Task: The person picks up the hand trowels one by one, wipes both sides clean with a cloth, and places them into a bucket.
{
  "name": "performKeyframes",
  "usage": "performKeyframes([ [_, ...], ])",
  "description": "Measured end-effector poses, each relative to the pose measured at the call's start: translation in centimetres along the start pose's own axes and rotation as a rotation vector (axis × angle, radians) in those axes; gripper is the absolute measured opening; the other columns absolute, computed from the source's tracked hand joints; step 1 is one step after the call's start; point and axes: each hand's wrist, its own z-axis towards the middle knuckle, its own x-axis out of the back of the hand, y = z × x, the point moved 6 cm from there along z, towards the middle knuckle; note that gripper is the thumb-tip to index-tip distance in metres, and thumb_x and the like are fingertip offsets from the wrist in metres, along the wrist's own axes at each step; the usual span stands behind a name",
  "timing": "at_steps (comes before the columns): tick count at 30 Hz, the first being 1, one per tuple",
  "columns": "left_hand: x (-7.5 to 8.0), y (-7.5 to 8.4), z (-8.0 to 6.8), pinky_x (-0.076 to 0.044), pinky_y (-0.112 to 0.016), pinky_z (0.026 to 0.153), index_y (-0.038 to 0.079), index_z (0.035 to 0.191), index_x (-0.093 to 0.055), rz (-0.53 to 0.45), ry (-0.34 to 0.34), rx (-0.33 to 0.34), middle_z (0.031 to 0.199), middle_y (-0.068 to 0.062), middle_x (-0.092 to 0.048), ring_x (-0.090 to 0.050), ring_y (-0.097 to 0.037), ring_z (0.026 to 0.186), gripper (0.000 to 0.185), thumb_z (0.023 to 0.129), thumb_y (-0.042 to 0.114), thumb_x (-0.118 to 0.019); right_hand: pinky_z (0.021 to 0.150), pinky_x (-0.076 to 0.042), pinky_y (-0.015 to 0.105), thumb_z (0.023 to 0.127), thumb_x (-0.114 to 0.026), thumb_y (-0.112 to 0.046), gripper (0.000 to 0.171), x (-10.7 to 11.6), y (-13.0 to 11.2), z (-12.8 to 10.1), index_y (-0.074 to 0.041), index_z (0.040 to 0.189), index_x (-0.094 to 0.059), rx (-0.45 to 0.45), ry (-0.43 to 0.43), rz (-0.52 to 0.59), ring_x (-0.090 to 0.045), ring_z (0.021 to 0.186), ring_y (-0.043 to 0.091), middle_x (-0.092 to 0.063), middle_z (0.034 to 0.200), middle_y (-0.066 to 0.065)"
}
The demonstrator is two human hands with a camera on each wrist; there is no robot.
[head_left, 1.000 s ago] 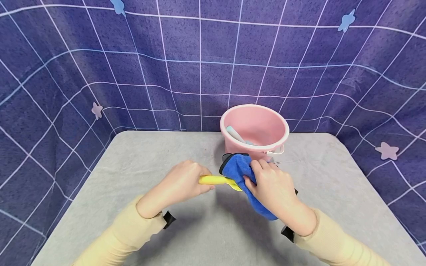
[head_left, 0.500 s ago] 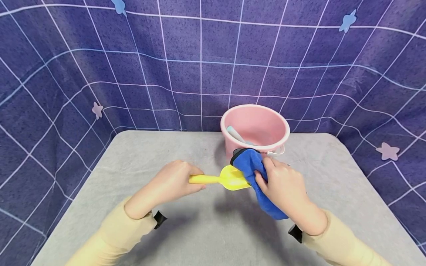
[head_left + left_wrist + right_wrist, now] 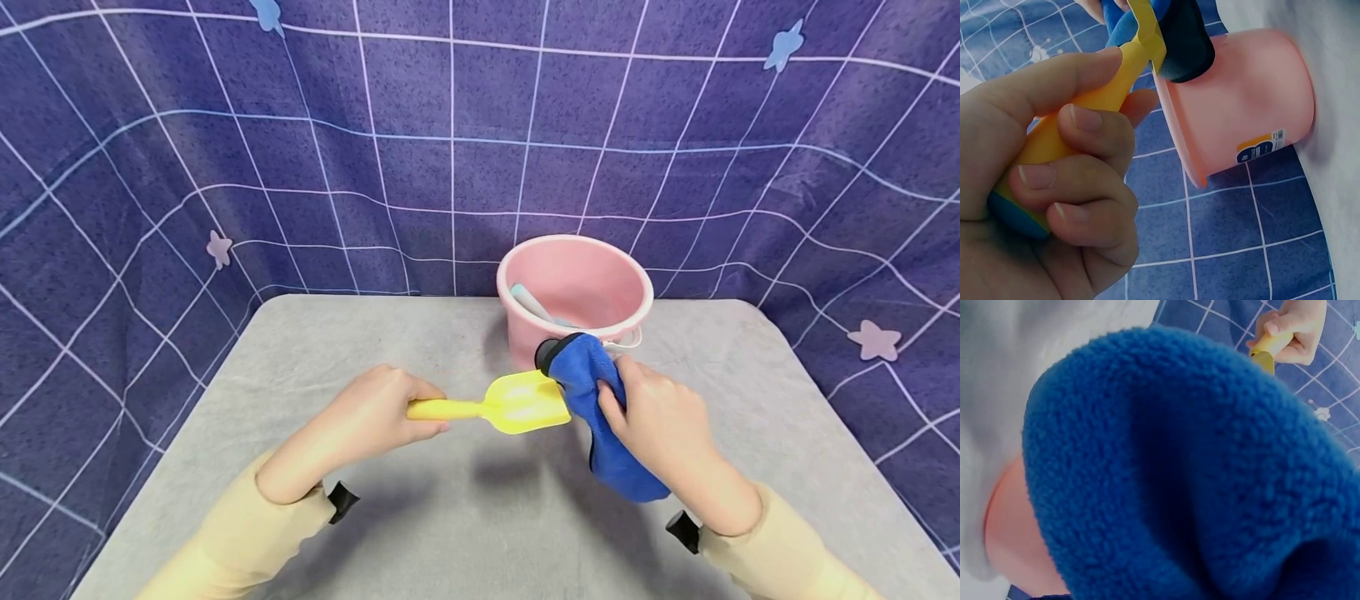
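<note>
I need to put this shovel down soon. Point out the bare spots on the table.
Bare grey table lies left of the pink bucket, out to the left edge, and again right of the bucket. It is crowded in front of the bucket, where the left hand, yellow shovel, blue cloth and right hand meet.

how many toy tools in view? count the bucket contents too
2. A yellow shovel in the left hand, its blade tip against the blue cloth; a pale blue handle in the pink bucket. More may lie hidden inside.

We see the grey table (image 3: 300,400) open at lower centre and left of the frame; the pink bucket (image 3: 573,292) blocks passage at upper centre-right.
</note>
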Motion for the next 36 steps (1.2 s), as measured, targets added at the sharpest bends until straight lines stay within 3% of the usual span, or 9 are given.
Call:
performKeyframes([
  [14, 0.9, -0.2, -0.9, -0.036, -0.02, 0.049, 0.026, 0.077, -0.069, 0.007, 0.002, 0.034, 0.054, 0.019, -0.043, -0.039, 0.002, 0.05, 0.008, 0.076, 0.025, -0.077, 0.038, -0.036, 0.046, 0.084, -0.063, -0.026, 0.024, -1.3, 1.3, -0.8, -0.007, 0.079, -0.05, -0.057, -0.1, 0.007, -0.051, 0.046, 0.035, -0.049, 0.055, 0.011],
  [23, 1.3, 0.2, -0.8, -0.036, -0.02, 0.049, 0.026, 0.078, -0.07, -0.001, 0.002, 0.016, 0.054, 0.02, -0.045, -0.04, 0.002, 0.051, 0.007, 0.076, 0.025, -0.077, 0.039, -0.037, 0.047, 0.085, -0.062, -0.026, 0.025, -1.5, 1.8, -0.9, -0.006, 0.077, -0.05, -0.069, -0.1, 0.015, -0.052, 0.047, 0.036, -0.048, 0.053, 0.013],
  [36, 0.6, 0.3, -0.4, -0.036, -0.019, 0.051, 0.026, 0.079, -0.071, 0.014, -0.047, -0.024, 0.055, 0.018, -0.042, -0.038, 0.002, 0.052, 0.007, 0.076, 0.025, -0.077, 0.039, -0.035, 0.046, 0.085, -0.06, -0.023, 0.024, 1.4, 1.1, -0.3, -0.004, 0.074, -0.05, -0.079, -0.04, 0.043, -0.049, 0.043, 0.033, -0.044, 0.049, 0.011],
])
